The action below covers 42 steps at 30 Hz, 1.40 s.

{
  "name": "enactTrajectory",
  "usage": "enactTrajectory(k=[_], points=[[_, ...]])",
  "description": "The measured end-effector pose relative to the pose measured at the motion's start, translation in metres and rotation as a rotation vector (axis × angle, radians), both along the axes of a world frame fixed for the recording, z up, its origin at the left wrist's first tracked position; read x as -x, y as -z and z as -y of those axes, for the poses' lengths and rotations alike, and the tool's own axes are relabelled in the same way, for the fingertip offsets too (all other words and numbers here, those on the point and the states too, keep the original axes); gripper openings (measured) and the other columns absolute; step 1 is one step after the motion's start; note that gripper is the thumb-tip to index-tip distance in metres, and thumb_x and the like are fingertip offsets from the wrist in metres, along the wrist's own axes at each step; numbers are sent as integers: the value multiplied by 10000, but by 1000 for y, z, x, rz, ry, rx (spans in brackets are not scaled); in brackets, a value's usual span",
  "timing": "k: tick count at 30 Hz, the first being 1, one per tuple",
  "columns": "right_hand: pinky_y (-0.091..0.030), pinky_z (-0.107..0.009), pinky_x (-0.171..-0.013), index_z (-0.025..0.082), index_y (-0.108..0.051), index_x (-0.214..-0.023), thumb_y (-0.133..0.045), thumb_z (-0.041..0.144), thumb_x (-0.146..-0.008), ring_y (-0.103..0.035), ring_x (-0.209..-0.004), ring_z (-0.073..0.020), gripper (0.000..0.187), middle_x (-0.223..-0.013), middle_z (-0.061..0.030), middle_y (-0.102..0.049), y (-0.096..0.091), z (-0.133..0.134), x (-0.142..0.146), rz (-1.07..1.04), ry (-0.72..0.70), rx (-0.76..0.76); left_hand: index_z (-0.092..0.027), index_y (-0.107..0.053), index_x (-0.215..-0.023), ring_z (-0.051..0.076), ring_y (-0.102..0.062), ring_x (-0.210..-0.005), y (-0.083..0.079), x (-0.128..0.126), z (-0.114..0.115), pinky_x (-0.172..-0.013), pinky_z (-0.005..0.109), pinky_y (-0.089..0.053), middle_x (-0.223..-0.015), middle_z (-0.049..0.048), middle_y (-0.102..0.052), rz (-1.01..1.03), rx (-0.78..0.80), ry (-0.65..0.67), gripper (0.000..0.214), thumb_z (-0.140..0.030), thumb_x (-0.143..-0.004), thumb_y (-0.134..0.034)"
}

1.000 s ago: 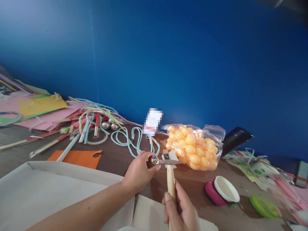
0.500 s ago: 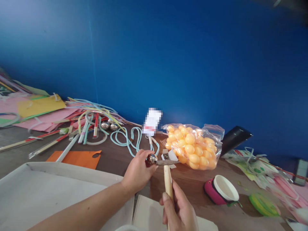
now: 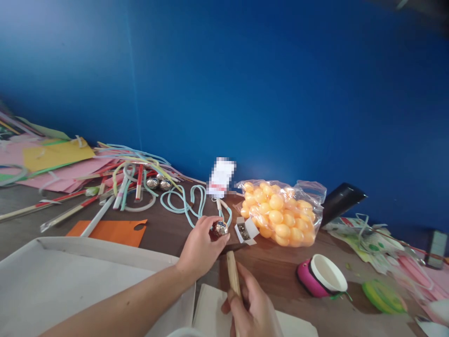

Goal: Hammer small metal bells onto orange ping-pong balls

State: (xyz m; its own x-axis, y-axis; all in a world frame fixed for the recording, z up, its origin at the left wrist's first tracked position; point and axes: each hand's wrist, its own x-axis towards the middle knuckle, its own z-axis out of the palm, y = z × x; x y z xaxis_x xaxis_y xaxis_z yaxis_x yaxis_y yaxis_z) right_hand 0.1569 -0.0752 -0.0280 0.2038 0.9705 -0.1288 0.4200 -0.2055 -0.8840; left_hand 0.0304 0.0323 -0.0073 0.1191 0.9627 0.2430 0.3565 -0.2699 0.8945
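1. Background: a blue wall (image 3: 280, 93) stands behind a dark wooden worktop (image 3: 168, 224).
2. A shallow white tray (image 3: 70, 281) occupies the near left of the worktop. The left forearm crosses its near right corner.
3. Pink and yellow paper sheets (image 3: 59, 157) lie at the far left, with a bundle of coloured strips and sticks just to their right.
4. A clear bag of orange balls (image 3: 280, 215) lies right of centre, near the wall.
5. An orange card (image 3: 112, 230) lies flat just beyond the tray rim.
6. A looped teal cord (image 3: 182, 201) lies between the strips and the bag.
7. A pink-and-white cup (image 3: 324, 276) lies tilted on its side, near the bag on the person's side.
8. The left hand (image 3: 199, 248) is closed, fingertips clamped on a silver ball (image 3: 219, 228), which is held just above the worktop, beside the cord.
9. The right hand (image 3: 250, 309) is closed around a wooden handle (image 3: 233, 278). The handle points up toward the left hand; its far end is hidden there.
10. A small open white box (image 3: 245, 230) of metal pieces sits just right of the ball, touching the bag.
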Motion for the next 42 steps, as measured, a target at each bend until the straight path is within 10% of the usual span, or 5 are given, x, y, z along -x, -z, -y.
enactTrajectory(k=[7, 14, 24, 42], points=[[-472, -273, -519, 219, -593, -1151, -552, 309, -714, -650, -609, -242, 448, -710, -49, -711, 17, 1, -1, 167, -24, -135, -239, -558, -1016, 162, -559, -827, 0, -1, -1, -791, 302, -451, -976, 21, -554, 22, -9, 31, 284, -250, -733, -573], [-503, -265, -700, 220, -673, -982, -552, 319, -768, -632, -820, -233, 264, -919, -82, -672, -9, -2, 1, 121, 49, -403, -233, -548, -1045, 143, -551, -793, -3, -1, 3, -760, 276, -447, -952, 20, -533, 44, -46, 138, 323, -229, -726, -598], [-524, -355, -667, 196, -535, -1192, -597, 389, -801, -603, -924, -279, 441, -1183, -124, -582, -34, -7, -1, -630, 159, -206, -244, -558, -1091, 134, -547, -786, -7, -5, 15, -720, 243, -451, -963, 24, -533, 15, -42, 443, 406, -234, -698, -658], [-492, -272, -586, 173, -592, -1094, -626, 300, -807, -603, -706, -171, 316, -933, -81, -659, -20, -14, -2, -818, 169, -178, -247, -549, -1128, 158, -553, -882, -5, -3, 19, -813, 267, -450, -1003, 35, -533, -73, -113, 555, 501, -90, -656, -609]])
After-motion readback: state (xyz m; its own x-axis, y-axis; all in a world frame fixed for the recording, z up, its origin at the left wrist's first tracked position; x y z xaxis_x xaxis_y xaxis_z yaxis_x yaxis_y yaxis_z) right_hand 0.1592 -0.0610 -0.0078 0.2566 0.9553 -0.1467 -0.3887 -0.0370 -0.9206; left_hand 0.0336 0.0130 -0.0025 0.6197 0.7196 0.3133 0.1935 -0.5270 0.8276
